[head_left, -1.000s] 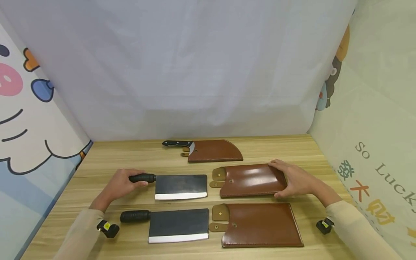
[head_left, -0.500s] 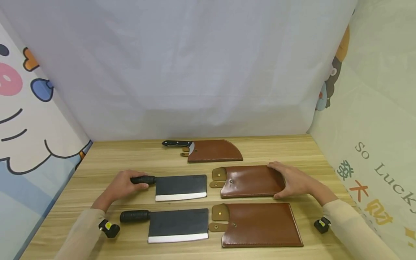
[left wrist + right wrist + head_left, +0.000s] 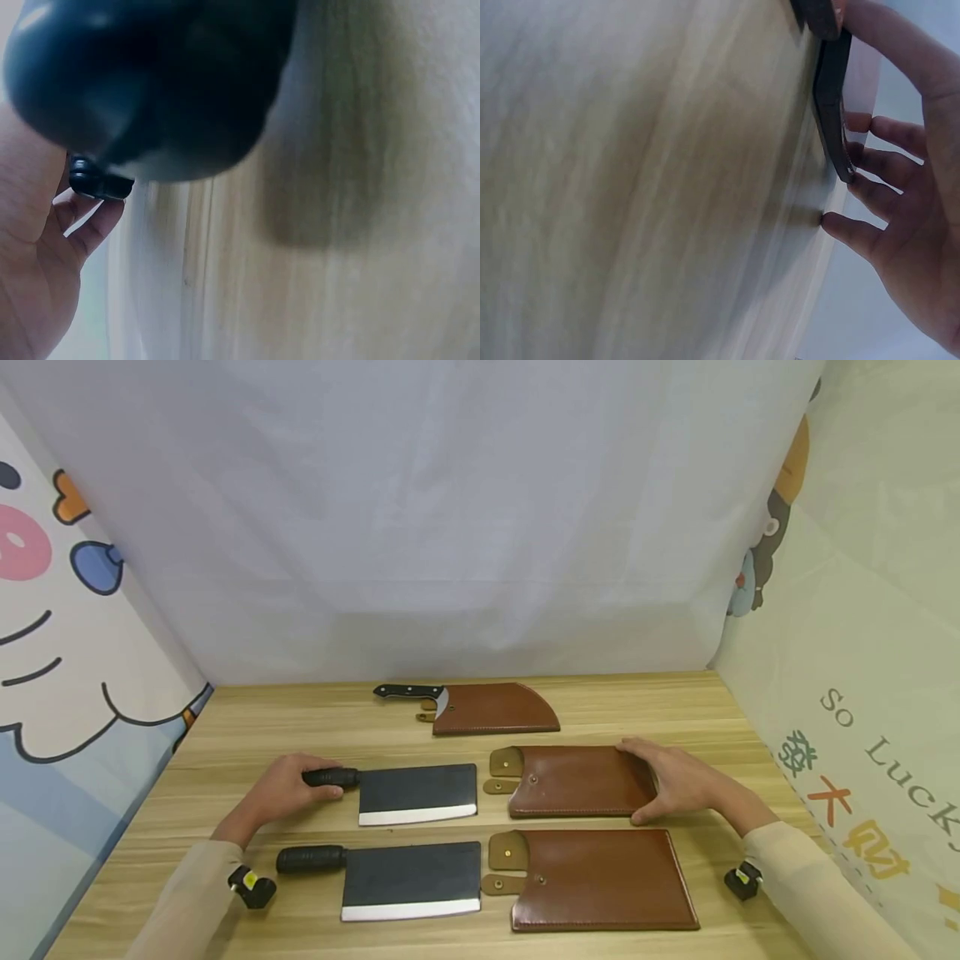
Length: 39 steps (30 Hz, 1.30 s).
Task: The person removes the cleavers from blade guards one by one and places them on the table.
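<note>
My left hand (image 3: 288,789) holds the black handle (image 3: 333,777) of the farther cleaver between thumb and fingers. Its dark blade (image 3: 417,789) lies pointing right, with a bright cutting edge toward me. My right hand (image 3: 678,781) spans the right end of a brown leather sheath (image 3: 585,781), thumb at the near edge and fingers at the far edge. The sheath's snap flaps face the blade tip across a small gap. In the left wrist view the held handle (image 3: 97,180) shows small behind a large dark handle end. The right wrist view catches the sheath (image 3: 831,97) edge-on at the fingertips.
Nearer me lie a second cleaver (image 3: 412,881) and a second brown sheath (image 3: 603,881), also in line. At the back, a black-handled knife rests in its own sheath (image 3: 495,708). A white cloth (image 3: 465,527) hangs behind the wooden table (image 3: 262,718).
The farther sheath's far edge has dropped slightly toward the table and its shine has faded. My left hand and its cleaver have shifted very slightly toward me; the other knives stay put.
</note>
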Tool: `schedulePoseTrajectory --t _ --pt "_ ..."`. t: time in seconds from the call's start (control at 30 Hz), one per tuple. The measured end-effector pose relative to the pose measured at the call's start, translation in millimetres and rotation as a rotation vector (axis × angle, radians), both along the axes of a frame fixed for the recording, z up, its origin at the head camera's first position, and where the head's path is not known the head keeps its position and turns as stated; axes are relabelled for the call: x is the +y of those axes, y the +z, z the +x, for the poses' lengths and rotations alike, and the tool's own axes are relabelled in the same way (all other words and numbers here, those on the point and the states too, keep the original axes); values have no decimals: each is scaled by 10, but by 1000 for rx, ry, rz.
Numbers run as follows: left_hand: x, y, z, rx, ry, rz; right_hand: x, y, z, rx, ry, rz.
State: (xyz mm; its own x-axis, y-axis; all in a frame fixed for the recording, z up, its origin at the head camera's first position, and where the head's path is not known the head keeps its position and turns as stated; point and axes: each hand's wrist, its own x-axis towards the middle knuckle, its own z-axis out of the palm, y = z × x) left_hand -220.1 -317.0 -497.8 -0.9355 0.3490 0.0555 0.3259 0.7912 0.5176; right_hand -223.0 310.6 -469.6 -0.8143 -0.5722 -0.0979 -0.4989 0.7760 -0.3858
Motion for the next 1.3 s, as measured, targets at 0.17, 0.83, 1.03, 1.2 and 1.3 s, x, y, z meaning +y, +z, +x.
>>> schedulePoseTrajectory --t 0.17,0.83,1.03,1.2,1.3 --pt "-10 -21 3 -5 -2 -5 -1 40 -27 2 16 -12" --pt "160 247 -219 3 4 10 -318 486 -352 98 -15 -8" --pt "333 349 -433 -13 44 26 -527 510 -491 141 -51 -1" --pt "462 374 -617 -5 77 74 -709 472 -615 141 -86 -33" --pt "519 355 -730 15 75 69 -834 432 -681 131 -104 -67"
